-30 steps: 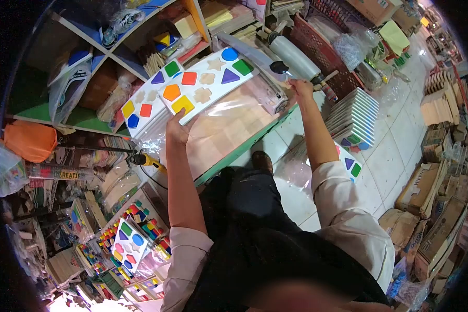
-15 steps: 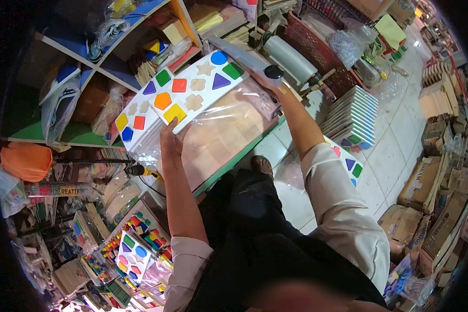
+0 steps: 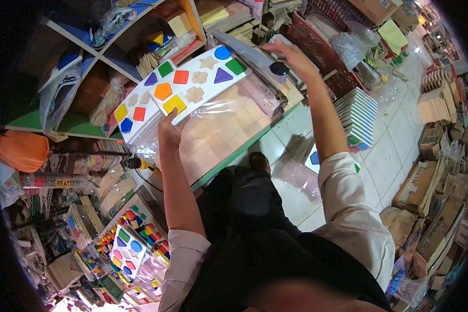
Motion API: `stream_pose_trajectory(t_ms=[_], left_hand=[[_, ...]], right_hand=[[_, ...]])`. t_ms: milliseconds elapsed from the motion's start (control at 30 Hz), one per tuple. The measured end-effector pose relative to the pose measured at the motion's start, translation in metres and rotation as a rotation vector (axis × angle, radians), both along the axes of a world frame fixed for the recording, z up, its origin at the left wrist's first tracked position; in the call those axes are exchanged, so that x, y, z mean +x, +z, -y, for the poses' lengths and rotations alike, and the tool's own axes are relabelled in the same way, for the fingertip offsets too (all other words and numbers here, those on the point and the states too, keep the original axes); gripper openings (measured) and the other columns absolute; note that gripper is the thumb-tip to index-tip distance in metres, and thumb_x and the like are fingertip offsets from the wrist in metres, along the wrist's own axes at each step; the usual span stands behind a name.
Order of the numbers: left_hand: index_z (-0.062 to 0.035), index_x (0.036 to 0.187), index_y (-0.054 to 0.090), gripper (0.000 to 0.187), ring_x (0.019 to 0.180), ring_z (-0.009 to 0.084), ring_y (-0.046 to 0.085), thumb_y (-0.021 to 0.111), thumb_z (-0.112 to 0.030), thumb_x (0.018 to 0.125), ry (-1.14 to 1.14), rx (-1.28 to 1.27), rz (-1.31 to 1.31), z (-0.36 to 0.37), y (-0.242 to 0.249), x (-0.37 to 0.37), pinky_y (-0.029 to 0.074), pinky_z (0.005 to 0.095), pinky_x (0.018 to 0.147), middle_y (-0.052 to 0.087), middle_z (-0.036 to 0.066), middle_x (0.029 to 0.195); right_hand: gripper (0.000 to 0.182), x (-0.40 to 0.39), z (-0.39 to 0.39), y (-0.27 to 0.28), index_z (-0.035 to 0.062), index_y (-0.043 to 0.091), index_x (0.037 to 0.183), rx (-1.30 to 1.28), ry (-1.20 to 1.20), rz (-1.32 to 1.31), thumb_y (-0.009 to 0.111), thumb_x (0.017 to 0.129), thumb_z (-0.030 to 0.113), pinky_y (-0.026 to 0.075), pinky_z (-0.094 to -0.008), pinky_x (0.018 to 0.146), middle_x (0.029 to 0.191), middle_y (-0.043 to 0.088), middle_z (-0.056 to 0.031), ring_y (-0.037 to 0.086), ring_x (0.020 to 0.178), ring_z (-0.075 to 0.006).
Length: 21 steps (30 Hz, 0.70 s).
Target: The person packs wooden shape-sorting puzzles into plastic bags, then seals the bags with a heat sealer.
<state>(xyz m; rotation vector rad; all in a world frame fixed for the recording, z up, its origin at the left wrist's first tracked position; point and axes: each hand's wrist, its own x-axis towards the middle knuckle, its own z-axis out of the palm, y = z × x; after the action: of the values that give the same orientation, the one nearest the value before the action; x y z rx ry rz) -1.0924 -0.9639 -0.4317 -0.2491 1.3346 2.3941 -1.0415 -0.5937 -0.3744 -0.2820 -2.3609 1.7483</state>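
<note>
My left hand (image 3: 170,128) grips the near edge of a white shape puzzle board (image 3: 202,82), thumb on top by the yellow square. The board carries coloured shapes and bare wooden ones, and clear plastic film (image 3: 213,111) spreads from its near side. Its far end lies against a long sealer-like device (image 3: 268,96) with a black round knob (image 3: 279,68). Beyond that knob, my right hand (image 3: 294,56) is raised, fingers stretched out and holding nothing. Under the held board, to the left, lie more shape boards (image 3: 135,112).
A wooden-topped bench (image 3: 229,140) with a green edge stands before me. Compartment shelves (image 3: 96,54) rise behind it. On the tiled floor at right is a stack of white boards (image 3: 354,117), near a red crate (image 3: 309,36). Cardboard boxes (image 3: 418,182) line the far right.
My right hand has lifted off the device near its black knob and moved up and right, fingers now showing. The left hand stays on the board's edge. The camera view has shifted slightly.
</note>
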Motion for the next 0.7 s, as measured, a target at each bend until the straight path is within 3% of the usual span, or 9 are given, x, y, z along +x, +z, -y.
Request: stream_pose_trajectory(t_ms=[67,133,167,233,267,400,633,700], left_hand=[[0.003,0.113,0.038,0.037,0.097,0.0281,0.051,0.05,-0.004,0.079,0.005,-0.009,0.011,0.0,0.002,-0.002,0.047,0.0426,0.079,0.048,0.015,0.109],[0.0022,0.113,0.038,0.036,0.097,0.028,0.051,0.049,-0.003,0.079,0.008,-0.016,0.023,0.0,0.0,-0.006,0.047,0.0427,0.078,0.048,0.014,0.108],[0.0011,0.113,0.038,0.036,0.097,0.0278,0.051,0.049,-0.003,0.079,-0.013,-0.005,0.025,0.002,-0.003,-0.009,0.047,0.043,0.078,0.048,0.013,0.109],[0.0001,0.114,0.038,0.036,0.097,0.0276,0.051,0.049,-0.002,0.079,-0.03,0.003,0.028,0.006,-0.01,-0.014,0.046,0.0433,0.078,0.048,0.013,0.109],[-0.0011,0.114,0.038,0.037,0.098,0.0275,0.051,0.049,-0.002,0.079,-0.026,0.006,0.032,0.007,-0.014,-0.016,0.046,0.0436,0.079,0.048,0.012,0.11],[-0.0026,0.116,0.038,0.038,0.099,0.0273,0.05,0.049,-0.001,0.079,-0.007,0.0,0.05,0.005,-0.013,-0.014,0.046,0.0442,0.079,0.048,0.011,0.111],[-0.0028,0.116,0.038,0.04,0.099,0.0275,0.05,0.049,0.0,0.078,-0.031,0.027,0.054,0.007,-0.013,-0.012,0.045,0.0456,0.08,0.048,0.011,0.11],[0.0019,0.116,0.037,0.036,0.103,0.0291,0.048,0.047,-0.005,0.082,-0.017,-0.01,0.003,0.005,-0.013,-0.012,0.041,0.0444,0.085,0.048,0.015,0.112]], right_hand=[[0.042,-0.004,0.013,0.031,0.0021,0.062,0.092,-0.058,0.067,0.016,0.048,0.082,0.04,0.04,-0.0285,0.079,0.097,0.059,-0.0107,0.053,0.089,-0.0173],[0.044,-0.009,0.019,0.039,0.0026,0.065,0.075,0.393,0.114,0.112,0.047,0.081,0.042,0.042,-0.0275,0.067,0.076,0.062,-0.0122,0.056,0.071,-0.0178],[0.044,-0.011,0.021,0.035,0.0026,0.065,0.075,0.396,0.115,0.115,0.047,0.081,0.042,0.042,-0.0275,0.067,0.076,0.062,-0.0122,0.056,0.071,-0.0178],[0.054,-0.015,0.027,0.012,0.0049,0.064,0.059,0.536,0.0,0.026,0.045,0.078,0.051,0.043,-0.0334,0.058,0.051,0.055,-0.0109,0.054,0.052,-0.026],[0.053,-0.015,0.03,0.001,0.0026,0.061,0.054,0.563,-0.045,-0.048,0.046,0.079,0.047,0.044,-0.0373,0.056,0.049,0.053,-0.0143,0.053,0.05,-0.0308],[0.05,-0.014,0.036,-0.031,-0.0011,0.057,0.052,0.768,-0.155,-0.176,0.047,0.081,0.038,0.044,-0.0412,0.054,0.054,0.053,-0.02,0.053,0.054,-0.0358],[0.045,-0.004,0.043,-0.047,-0.001,0.056,0.052,0.876,-0.187,-0.218,0.048,0.081,0.033,0.044,-0.0413,0.054,0.057,0.053,-0.019,0.053,0.055,-0.035],[0.043,-0.002,0.046,-0.05,-0.0013,0.055,0.054,0.854,-0.195,-0.246,0.049,0.081,0.032,0.044,-0.0407,0.054,0.059,0.054,-0.017,0.053,0.056,-0.0338]])
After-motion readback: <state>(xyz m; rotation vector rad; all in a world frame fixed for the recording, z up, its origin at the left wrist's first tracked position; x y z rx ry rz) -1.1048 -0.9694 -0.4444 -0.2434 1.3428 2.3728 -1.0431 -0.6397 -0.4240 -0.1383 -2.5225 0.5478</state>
